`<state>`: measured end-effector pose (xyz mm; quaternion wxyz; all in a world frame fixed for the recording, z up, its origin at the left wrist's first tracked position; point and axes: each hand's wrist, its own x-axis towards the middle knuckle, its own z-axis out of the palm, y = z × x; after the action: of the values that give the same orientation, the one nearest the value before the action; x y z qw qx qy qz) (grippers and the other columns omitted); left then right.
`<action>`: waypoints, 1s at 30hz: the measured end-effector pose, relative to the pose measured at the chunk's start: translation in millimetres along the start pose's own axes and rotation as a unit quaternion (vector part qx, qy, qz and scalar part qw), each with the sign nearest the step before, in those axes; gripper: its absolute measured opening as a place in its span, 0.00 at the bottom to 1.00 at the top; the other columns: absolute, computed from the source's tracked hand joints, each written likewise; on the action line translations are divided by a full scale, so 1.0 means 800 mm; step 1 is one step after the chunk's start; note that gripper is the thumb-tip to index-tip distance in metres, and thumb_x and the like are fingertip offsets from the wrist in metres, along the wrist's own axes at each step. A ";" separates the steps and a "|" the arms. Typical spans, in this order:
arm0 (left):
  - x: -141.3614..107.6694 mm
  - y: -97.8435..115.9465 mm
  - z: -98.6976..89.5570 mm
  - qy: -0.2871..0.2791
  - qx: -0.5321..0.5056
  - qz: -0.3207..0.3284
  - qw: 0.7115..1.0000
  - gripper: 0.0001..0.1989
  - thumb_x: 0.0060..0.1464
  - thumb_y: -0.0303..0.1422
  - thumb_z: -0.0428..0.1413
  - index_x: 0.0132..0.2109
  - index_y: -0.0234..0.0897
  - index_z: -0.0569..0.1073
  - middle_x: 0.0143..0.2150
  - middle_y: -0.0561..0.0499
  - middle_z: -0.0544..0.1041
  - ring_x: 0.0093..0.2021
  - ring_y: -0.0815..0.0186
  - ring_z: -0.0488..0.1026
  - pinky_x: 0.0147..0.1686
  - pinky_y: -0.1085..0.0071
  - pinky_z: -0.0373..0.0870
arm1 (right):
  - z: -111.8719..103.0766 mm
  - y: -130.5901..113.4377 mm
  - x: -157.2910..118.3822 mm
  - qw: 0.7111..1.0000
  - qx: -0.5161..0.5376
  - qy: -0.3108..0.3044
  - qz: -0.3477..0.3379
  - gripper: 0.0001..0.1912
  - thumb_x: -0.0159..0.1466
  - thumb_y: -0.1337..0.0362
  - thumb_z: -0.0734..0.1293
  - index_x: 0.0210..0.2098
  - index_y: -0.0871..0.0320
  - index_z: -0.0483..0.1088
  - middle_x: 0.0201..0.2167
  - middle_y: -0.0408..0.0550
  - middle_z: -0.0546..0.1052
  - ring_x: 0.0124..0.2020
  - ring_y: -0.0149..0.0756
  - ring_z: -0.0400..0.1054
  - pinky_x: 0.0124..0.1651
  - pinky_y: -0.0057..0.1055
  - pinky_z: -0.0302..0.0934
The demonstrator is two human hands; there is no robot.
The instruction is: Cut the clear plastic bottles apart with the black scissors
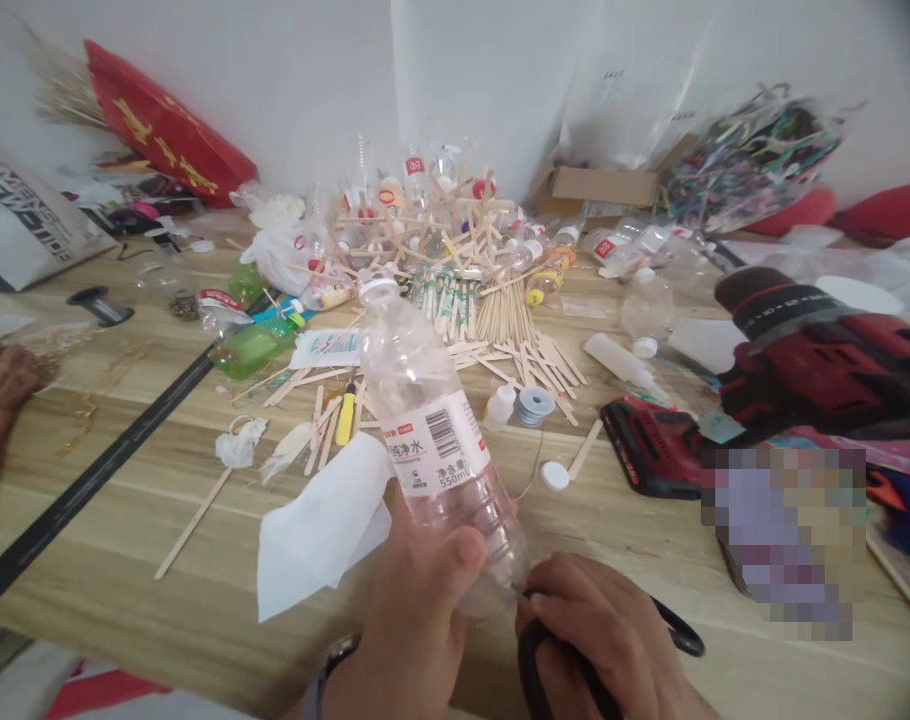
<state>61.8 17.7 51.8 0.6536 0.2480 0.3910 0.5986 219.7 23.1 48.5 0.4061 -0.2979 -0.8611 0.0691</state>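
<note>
In my left hand (425, 600) is a clear plastic water bottle (436, 440) with a white 550 mL label, tilted with its neck away from me and its base near me. My fingers wrap round its lower part. My right hand (605, 620) is closed round black-handled scissors (534, 660), at the base of the bottle. The scissor tips meet the bottle's lower right edge; my fingers mostly hide the blades, so I cannot tell whether they have pierced it. White paper (324, 530) lies to the left of the bottle.
Piled bottles and wooden sticks (462, 230) fill the back of the table. A red cordless drill (822, 370) stands at right. A yellow-handled screwdriver (346, 412), a wire spool (534, 404) and a black strip (117, 450) lie nearby. Another person's hand (5, 380) rests at far left.
</note>
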 end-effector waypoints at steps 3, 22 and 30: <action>-0.001 -0.004 -0.001 0.022 -0.031 0.009 0.999 0.29 0.47 0.44 0.70 0.54 0.44 0.74 0.45 0.48 0.82 0.45 0.57 0.79 0.46 0.64 0.74 | 0.014 0.006 -0.016 1.000 0.000 0.022 0.009 0.09 0.73 0.74 0.53 0.47 0.55 0.59 0.26 0.43 0.71 0.21 0.33 0.62 0.24 0.29 0.56; 0.004 -0.006 0.001 0.017 -0.096 0.009 0.995 0.27 0.48 0.49 0.67 0.52 0.42 0.78 0.49 0.46 0.81 0.51 0.52 0.77 0.51 0.60 0.73 | 0.033 0.001 -0.035 0.975 0.106 0.093 0.171 0.03 0.70 0.66 0.66 0.40 0.51 0.70 0.32 0.47 0.77 0.26 0.36 0.70 0.31 0.33 0.65; 0.003 -0.004 0.008 0.034 -0.182 -0.072 0.980 0.17 0.56 0.47 0.63 0.48 0.45 0.80 0.50 0.50 0.81 0.54 0.55 0.76 0.57 0.59 0.71 | 0.038 0.005 -0.032 0.975 0.055 0.092 0.194 0.05 0.71 0.64 0.64 0.36 0.52 0.69 0.31 0.50 0.77 0.25 0.38 0.70 0.28 0.35 0.66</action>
<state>69.0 20.6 52.3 0.7156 0.0754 0.3149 0.6189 212.0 15.3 10.1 0.4779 -0.4420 -0.7407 0.1661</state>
